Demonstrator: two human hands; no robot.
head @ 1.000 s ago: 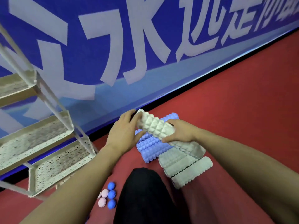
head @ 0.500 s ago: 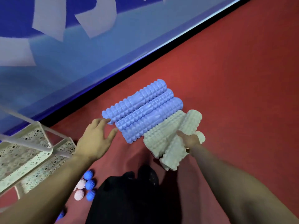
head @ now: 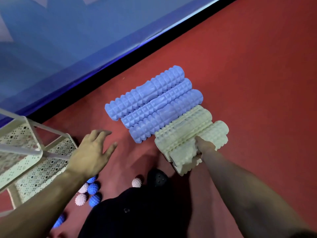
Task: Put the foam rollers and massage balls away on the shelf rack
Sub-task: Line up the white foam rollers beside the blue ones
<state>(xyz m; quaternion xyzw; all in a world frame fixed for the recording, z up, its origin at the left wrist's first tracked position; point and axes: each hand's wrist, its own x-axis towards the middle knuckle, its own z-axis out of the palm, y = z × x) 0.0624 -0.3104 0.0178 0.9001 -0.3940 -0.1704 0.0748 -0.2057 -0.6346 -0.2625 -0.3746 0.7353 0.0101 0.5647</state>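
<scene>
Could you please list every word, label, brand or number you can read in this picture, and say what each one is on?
There is no readable text here.
Blue wall banner: only pale fragments of large lettering at the top edge, cropped and blurred, unreadable.
Blue foam rollers, cream foam rollers, spiky massage balls and white shelf rack: no label or number visible.

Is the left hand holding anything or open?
Open: the left hand hovers above the floor with fingers spread, holding nothing.
</scene>
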